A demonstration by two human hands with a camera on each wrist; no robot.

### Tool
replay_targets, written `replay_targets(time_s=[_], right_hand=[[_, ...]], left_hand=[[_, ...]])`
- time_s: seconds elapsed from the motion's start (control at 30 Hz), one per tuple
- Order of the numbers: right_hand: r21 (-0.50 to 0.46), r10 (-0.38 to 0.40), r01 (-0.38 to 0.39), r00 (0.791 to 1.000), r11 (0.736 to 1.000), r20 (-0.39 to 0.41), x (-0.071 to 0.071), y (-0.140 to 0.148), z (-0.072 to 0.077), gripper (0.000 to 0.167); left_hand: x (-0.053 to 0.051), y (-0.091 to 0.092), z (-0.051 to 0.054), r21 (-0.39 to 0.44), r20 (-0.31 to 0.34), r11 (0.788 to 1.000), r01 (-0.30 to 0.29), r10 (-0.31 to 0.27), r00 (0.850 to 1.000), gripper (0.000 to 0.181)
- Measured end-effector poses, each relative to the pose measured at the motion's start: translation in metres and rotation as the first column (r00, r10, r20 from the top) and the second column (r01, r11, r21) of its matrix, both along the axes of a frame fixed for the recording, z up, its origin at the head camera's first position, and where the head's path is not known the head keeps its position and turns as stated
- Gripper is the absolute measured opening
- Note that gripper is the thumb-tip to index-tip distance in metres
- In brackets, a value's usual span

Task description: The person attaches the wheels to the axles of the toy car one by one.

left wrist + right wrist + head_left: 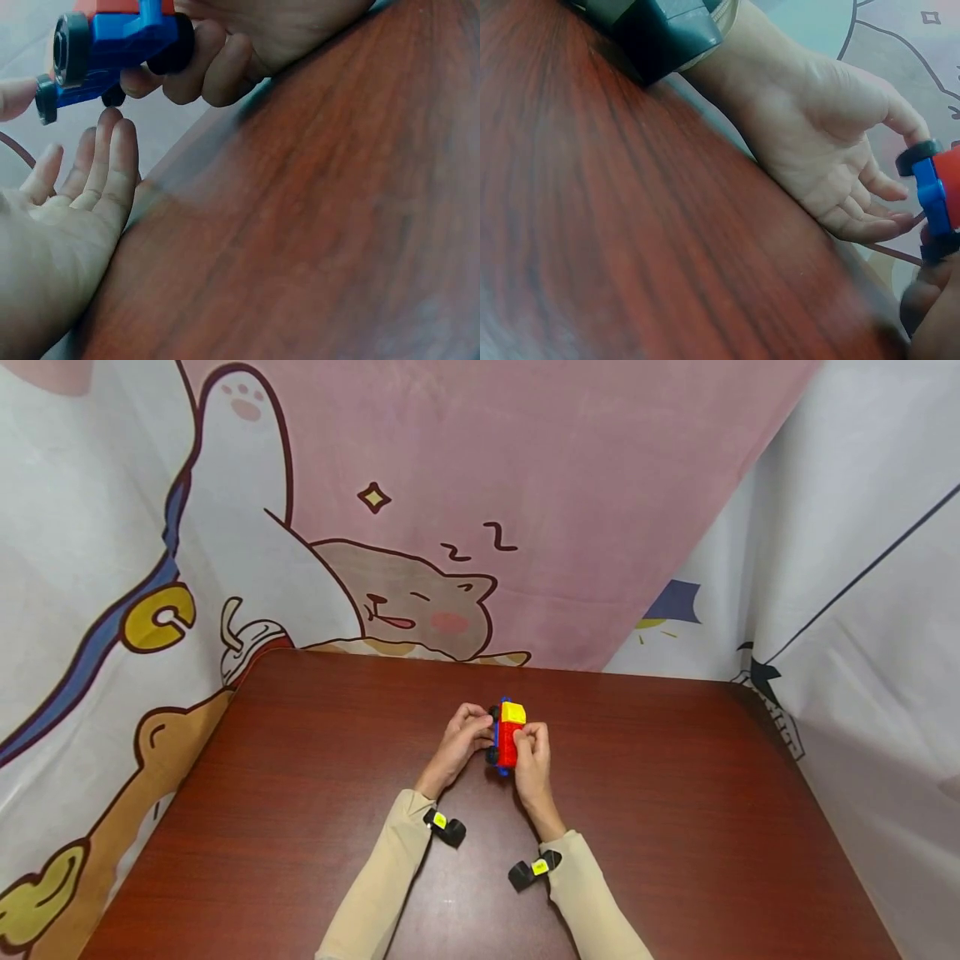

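A small toy truck (510,737) with a red body, yellow cab, blue chassis and black wheels is held above the table. My right hand (532,764) grips it along its right side, thumb on the red body and curled fingers underneath, as the left wrist view shows. On the other side is my left hand (456,745), its thumb against a black wheel (917,157). The remaining fingers (120,161) of that hand are loosely extended below the truck, apart from it. In the left wrist view the blue underside (127,41) faces the camera.
The truck is over the far middle of a reddish-brown wooden table (300,827). Behind the table hangs a pink and white cartoon curtain (570,510), meeting its far edge. Black camera straps (447,829) sit on both wrists, over beige sleeves.
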State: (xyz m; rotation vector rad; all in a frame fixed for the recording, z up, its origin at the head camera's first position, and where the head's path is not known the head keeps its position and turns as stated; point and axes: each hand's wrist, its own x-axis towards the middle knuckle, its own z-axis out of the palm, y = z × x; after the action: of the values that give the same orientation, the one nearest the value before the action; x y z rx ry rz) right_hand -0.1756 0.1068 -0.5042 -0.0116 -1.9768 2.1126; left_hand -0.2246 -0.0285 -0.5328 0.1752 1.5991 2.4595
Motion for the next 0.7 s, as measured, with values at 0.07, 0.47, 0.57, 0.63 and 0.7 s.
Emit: replay_targets(time_s=[0.07,0.47,0.57,0.63,0.7], right_hand=[[0.007,-0.014,0.014,1.000,1.000,-0.005,0.000,0.001,0.000,0.008],[0.065,-0.041,0.045,0.998,0.997,-0.054,-0.016,0.005,-0.036,0.029],[0.137,-0.097,0.107,0.992,0.985,-0.080,-0.016,0.006,-0.037,0.029],[0.191,-0.125,0.141,0.988,0.971,-0.093,-0.016,0.007,-0.037,0.026],[0.254,-0.147,0.167,0.984,0.953,-0.097,-0.016,0.008,-0.036,0.025]], left_hand=[[0.000,0.001,-0.001,-0.052,-0.022,0.999,-0.012,0.011,1.000,0.009],[0.006,0.005,-0.001,-0.227,-0.182,0.971,-0.074,0.032,0.983,0.029],[0.006,0.008,-0.002,-0.249,-0.197,0.964,-0.094,0.045,0.979,0.030],[0.006,0.009,0.000,-0.266,-0.209,0.958,-0.112,0.056,0.976,0.031],[0.009,0.010,0.005,-0.274,-0.220,0.953,-0.131,0.070,0.973,0.032]])
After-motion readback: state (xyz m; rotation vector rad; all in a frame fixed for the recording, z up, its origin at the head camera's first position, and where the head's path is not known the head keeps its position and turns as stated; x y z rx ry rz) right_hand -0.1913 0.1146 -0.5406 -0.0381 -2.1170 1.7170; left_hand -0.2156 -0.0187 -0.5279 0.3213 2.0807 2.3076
